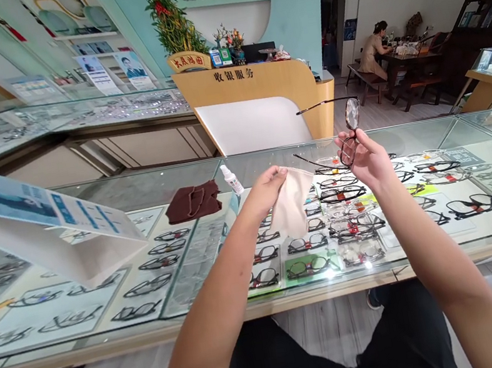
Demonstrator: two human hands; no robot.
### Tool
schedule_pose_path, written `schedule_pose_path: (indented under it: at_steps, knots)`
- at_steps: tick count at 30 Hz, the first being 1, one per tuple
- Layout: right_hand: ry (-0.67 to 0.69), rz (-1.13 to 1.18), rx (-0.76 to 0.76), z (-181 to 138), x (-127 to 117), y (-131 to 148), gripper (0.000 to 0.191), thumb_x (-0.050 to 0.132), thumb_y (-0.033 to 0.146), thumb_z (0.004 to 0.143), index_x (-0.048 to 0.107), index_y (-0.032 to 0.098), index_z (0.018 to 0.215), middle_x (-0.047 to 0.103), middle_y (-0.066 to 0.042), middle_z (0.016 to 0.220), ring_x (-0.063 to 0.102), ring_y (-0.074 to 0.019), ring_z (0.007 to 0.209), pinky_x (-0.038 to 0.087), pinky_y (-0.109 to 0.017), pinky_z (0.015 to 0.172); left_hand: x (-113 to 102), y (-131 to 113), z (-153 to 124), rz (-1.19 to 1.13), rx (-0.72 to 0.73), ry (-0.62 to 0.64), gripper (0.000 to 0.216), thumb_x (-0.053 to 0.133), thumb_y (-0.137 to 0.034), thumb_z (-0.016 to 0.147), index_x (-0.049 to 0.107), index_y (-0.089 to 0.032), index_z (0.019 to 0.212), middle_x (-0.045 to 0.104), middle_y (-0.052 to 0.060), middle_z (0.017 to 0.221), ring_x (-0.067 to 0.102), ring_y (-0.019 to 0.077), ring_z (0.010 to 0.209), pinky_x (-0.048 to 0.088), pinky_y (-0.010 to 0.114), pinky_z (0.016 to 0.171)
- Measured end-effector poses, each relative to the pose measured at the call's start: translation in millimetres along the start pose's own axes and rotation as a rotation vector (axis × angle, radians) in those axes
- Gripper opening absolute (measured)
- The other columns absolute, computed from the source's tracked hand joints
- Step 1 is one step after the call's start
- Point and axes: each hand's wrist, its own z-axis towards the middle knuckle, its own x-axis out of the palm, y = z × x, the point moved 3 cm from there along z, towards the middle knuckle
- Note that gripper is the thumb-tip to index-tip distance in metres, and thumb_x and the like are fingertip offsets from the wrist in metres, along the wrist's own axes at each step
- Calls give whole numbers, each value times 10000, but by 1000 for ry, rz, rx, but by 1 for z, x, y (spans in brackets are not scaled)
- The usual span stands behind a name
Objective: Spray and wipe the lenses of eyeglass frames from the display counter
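Centre right of frame: eyeglasses (352,114) gripped by rim in fingers of right hand (372,163), likely freeing temples. Centre: beige cloth (293,204) pinched at edge in fingers of left hand (268,191).

Bright light throws white glare (331,272) on the glass counter's (113,346) near edge; beyond it, the doorway (339,9) looks dark.

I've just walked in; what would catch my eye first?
Probably the glasses held up in the right hand, and the pale cloth in the left hand. Beneath them, many spectacle frames lie inside the glass counter; a dark red pouch sits on top, further left.
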Motion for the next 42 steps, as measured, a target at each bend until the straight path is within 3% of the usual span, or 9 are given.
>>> schedule_pose_path:
  at_steps: [5, 8, 13, 19, 23, 27, 34, 39, 42]
  knots:
    - [-3, -15, 20, -2, 1, 0, 217, 843, 387, 872, 679, 261, 806, 826, 20, 990, 775, -148, 957, 633, -253, 795, -16, 28, 15, 463, -104, -60, 241, 762, -329, 868, 595, -220, 733, 598, 16, 677, 560, 221, 715, 378, 293, 697]
    - [1, -21, 19, -2, 0, 0, 213, 844, 386, 872, 681, 267, 805, 825, 31, 987, 774, -144, 953, 636, -248, 786, -30, 53, 27, 521, -200, -79, 335, 826, -219, 734, 522, -232, 594, 507, 9, 544, 556, 236, 663, 370, 309, 681]
    - [-1, -42, 26, -2, 0, 0, 243, 854, 425, 865, 674, 269, 819, 822, 27, 998, 781, -163, 1007, 638, -269, 816, -54, 75, 32, 503, -266, -52, 337, 862, -273, 669, 529, -249, 622, 510, -20, 494, 512, 197, 489, 375, 301, 568]
    - [-4, -29, 28, -2, 1, -1, 230, 857, 403, 859, 677, 266, 815, 818, 26, 985, 774, -151, 967, 636, -254, 786, -56, 48, 26, 622, -37, -85, 247, 844, -258, 675, 604, -249, 736, 630, 45, 727, 602, 252, 749, 404, 302, 654]
    - [-17, -50, 31, -1, 0, -1, 211, 830, 403, 879, 672, 272, 826, 820, 9, 1011, 779, -177, 1029, 649, -278, 812, -27, 31, 22, 675, 159, 99, 33, 737, -276, 791, 745, -247, 804, 734, 74, 1045, 646, 270, 1003, 460, 324, 817]
    - [-4, -44, 26, 0, -1, -2, 238, 866, 418, 844, 668, 286, 849, 815, 31, 1004, 781, -177, 1059, 662, -304, 857, -7, 32, 21, 725, 194, 220, 63, 715, -274, 785, 758, -235, 763, 746, 68, 986, 651, 270, 958, 474, 346, 835]
    - [13, -42, 31, 0, 0, -3, 249, 871, 434, 843, 668, 289, 854, 814, 38, 987, 783, -166, 1031, 667, -286, 817, -5, 37, 23, 778, 230, 227, 75, 670, -230, 805, 718, -230, 747, 749, 64, 963, 642, 259, 925, 450, 335, 794]
    - [-1, -29, 33, -1, 1, -2, 218, 835, 402, 883, 669, 272, 827, 821, 7, 987, 789, -179, 1005, 667, -264, 780, 0, 38, 23, 777, 255, 173, 122, 676, -186, 815, 667, -229, 702, 737, 58, 903, 628, 252, 868, 414, 340, 742]
    - [-6, -30, 27, -1, 1, -2, 209, 829, 397, 892, 673, 273, 828, 821, 12, 994, 788, -177, 1015, 665, -270, 801, -14, 34, 26, 756, 274, 43, 122, 628, -199, 889, 672, -228, 780, 722, 73, 975, 640, 260, 926, 454, 359, 835]
